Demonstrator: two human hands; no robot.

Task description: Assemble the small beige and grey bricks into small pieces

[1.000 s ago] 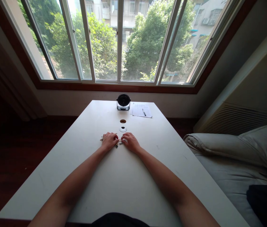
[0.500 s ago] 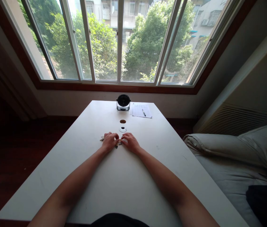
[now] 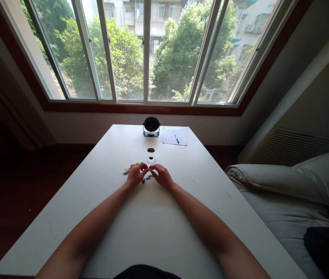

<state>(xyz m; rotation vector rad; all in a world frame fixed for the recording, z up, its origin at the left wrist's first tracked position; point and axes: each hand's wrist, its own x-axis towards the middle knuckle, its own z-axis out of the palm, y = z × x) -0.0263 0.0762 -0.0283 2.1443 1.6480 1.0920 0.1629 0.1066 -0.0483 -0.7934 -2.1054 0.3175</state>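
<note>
Near the middle of the white table (image 3: pixel 118 232), my left hand (image 3: pixel 136 173) and my right hand (image 3: pixel 161 175) meet fingertip to fingertip. Both are closed in a pinch around a tiny yellowish piece (image 3: pixel 149 169), too small to name and mostly covered by the fingers. Just below them lie several small dark and light pieces (image 3: pixel 148 178) on the tabletop. A little pile of similar small pieces (image 3: pixel 126 171) sits left of my left hand, partly hidden behind it.
Beyond the hands are a clear round cover (image 3: pixel 151 160) and a round hole (image 3: pixel 151 150) in the table. A small black fan-like device (image 3: pixel 151 126) stands at the far edge, beside paper sheets (image 3: pixel 170 137) with a pen (image 3: pixel 177 139). A padded sofa (image 3: pixel 281 209) stands at right.
My fingertips have lifted slightly and come closer together around the tiny piece. More of the loose pieces below them now show. The view has shifted slightly.
</note>
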